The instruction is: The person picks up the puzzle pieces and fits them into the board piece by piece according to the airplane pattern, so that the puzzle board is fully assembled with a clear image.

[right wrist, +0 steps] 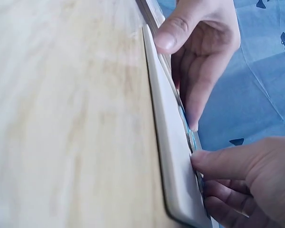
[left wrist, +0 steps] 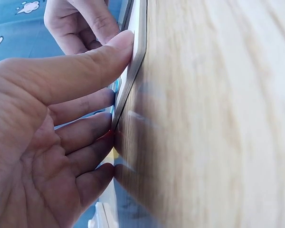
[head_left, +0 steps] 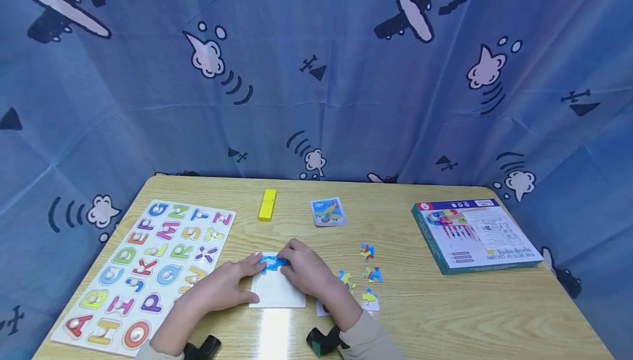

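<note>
A white square puzzle board (head_left: 279, 291) lies on the table, with joined blue jigsaw pieces (head_left: 271, 264) along its far edge. My left hand (head_left: 227, 283) spreads over the board's left side, its thumb on the near-left part and its fingertips at the blue pieces. In the left wrist view, that thumb rests on the board (left wrist: 138, 35) while the other fingers extend along the edge. At the far right corner, my right hand (head_left: 309, 266) pinches a blue jigsaw piece between thumb and curled fingers; its fingertips partly hide the piece.
Several loose jigsaw pieces (head_left: 375, 275) lie right of the board, some behind my right forearm. A plane picture card (head_left: 328, 211) and a yellow block (head_left: 267, 204) sit farther back. An alphabet board (head_left: 163, 250) fills the left; a flat box (head_left: 475, 236) lies right.
</note>
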Available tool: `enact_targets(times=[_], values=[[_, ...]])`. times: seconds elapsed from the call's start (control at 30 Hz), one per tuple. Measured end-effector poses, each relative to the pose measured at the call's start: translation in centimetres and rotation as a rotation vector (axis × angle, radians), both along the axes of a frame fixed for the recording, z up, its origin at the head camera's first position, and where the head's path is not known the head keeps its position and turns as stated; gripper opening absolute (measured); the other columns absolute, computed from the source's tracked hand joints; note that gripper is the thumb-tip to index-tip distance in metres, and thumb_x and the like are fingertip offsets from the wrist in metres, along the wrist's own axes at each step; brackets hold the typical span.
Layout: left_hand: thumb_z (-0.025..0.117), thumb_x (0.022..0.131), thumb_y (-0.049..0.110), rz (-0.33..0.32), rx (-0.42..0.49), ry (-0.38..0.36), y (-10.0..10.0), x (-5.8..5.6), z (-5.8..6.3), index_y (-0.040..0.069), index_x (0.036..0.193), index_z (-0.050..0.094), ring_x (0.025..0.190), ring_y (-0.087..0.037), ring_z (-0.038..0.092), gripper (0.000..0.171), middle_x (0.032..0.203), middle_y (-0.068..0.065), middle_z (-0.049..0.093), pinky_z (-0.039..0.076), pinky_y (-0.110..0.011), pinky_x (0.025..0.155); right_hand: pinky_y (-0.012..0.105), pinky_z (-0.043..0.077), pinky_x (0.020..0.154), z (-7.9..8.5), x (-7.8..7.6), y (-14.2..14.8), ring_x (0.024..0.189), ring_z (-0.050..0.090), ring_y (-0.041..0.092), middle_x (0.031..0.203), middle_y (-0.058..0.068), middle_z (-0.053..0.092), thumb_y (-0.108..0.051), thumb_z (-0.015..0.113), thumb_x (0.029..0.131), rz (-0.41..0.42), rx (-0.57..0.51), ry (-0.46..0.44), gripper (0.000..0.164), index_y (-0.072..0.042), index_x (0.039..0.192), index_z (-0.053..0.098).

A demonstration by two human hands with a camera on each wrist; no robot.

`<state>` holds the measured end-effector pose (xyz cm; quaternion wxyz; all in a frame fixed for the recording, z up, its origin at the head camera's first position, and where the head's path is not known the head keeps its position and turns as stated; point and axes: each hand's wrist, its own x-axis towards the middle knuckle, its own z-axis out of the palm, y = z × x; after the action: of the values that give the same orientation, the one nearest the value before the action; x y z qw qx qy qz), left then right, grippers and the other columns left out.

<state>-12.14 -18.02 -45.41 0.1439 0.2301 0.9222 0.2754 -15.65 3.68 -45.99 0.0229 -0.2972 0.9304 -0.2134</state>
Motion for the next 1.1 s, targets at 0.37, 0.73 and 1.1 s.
enact_targets(times=[0.37,0.73,1.1], values=[[0.075,0.08,0.035,0.006,-0.015,0.01,0.14,-0.09,0.01,0.009,0.139,0.049,0.137,-0.03,0.037,0.069,0.15,-0.009,0.037,0.038,-0.046,0.107,0.016,0.05,0.071,-0.39,0.08,-0.21,0.084,0.054,0.006,0.1,-0.001,0.056,-0.014,0.066,0.089,-0.01,-0.014,0.014,0.021,-0.008,0.108,0.072],[0.074,0.08,0.034,-0.009,-0.037,0.021,0.39,0.0,0.14,0.011,0.139,0.05,0.137,-0.03,0.037,0.068,0.15,-0.01,0.038,0.038,-0.047,0.108,0.018,0.05,0.073,-0.57,0.3,-0.32,0.086,0.054,0.008,0.1,0.0,0.057,-0.018,0.065,0.09,-0.012,0.031,0.067,0.022,-0.009,0.108,0.073],[0.074,0.081,0.031,-0.02,-0.06,0.03,0.67,0.2,0.64,0.011,0.137,0.052,0.138,-0.032,0.035,0.064,0.152,-0.011,0.035,0.038,-0.048,0.107,0.018,0.05,0.073,-0.88,0.3,-0.62,0.088,0.055,0.009,0.098,0.0,0.057,-0.011,0.069,0.086,-0.07,-0.089,0.008,0.019,-0.005,0.104,0.073]])
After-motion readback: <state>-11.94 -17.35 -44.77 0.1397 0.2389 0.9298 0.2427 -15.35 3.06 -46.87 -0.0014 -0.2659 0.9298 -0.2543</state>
